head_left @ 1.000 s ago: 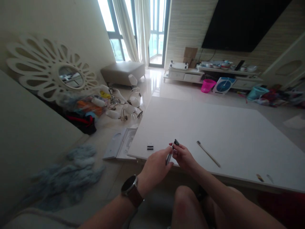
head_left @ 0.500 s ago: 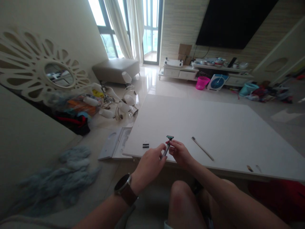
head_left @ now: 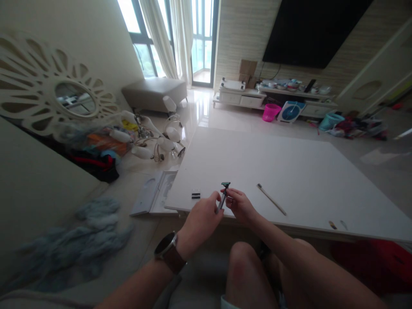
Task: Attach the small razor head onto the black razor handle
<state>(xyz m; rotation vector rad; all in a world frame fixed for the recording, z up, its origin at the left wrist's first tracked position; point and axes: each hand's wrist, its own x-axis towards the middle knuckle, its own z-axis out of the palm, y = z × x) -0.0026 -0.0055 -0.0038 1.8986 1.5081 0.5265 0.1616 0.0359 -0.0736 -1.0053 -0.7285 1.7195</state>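
Between my two hands is a razor (head_left: 222,201), its green-and-black head upward and its grey handle slanting down toward me. My left hand (head_left: 203,214), with a watch on the wrist, is closed around the lower handle. The fingers of my right hand (head_left: 240,204) pinch the razor near its neck, just under the head. Both hands are over the near edge of the white table (head_left: 257,159). Left of them lies a small clear case with black strips (head_left: 195,195). To the right lies a toothbrush (head_left: 271,199) with a pale handle.
Two small items, one of them brown and black (head_left: 332,225), lie near the table's right front edge. An opened white box (head_left: 151,195) is on the floor at left, beyond it a chandelier (head_left: 157,143). A grey fluffy cloth (head_left: 86,240) lies on the floor.
The view has shifted slightly. The razor's head has turned a little and its handle stands somewhat steeper; both hands keep their hold on it.
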